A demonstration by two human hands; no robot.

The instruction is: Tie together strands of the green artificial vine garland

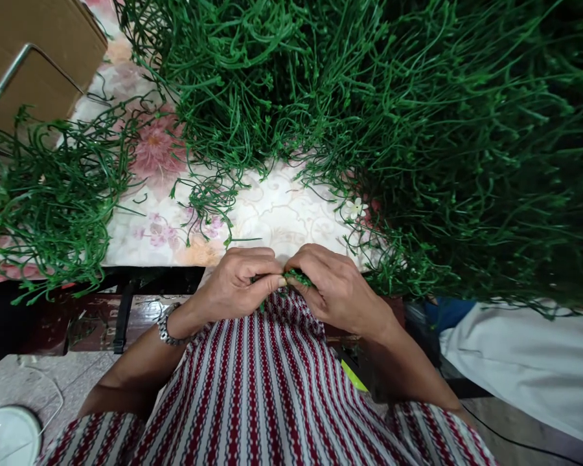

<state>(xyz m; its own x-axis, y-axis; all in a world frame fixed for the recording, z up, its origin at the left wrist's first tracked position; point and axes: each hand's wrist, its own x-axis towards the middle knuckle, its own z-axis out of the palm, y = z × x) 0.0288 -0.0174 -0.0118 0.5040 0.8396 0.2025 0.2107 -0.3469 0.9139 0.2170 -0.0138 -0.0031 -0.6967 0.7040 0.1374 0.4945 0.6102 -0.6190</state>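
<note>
My left hand (245, 285) and my right hand (333, 288) meet at the table's near edge, in front of the striped garment. Between their pinched fingertips is a small piece of green plastic foliage (300, 278), mostly covered by the fingers. Each hand is closed, with thumb and forefinger pressed together. Just beyond them lies a small loose bunch of green stems (211, 197) on the flowered tablecloth (276, 207). A larger heap of stems (63, 194) spreads to the left of my hands.
A big mass of green stems (442, 129) covers the back and right of the table. At upper left stand a cardboard box (39, 39) and a bent metal rod (10, 74). A person's pale-trousered leg (525, 362) is at the right. A round white object (7, 437) sits lower left.
</note>
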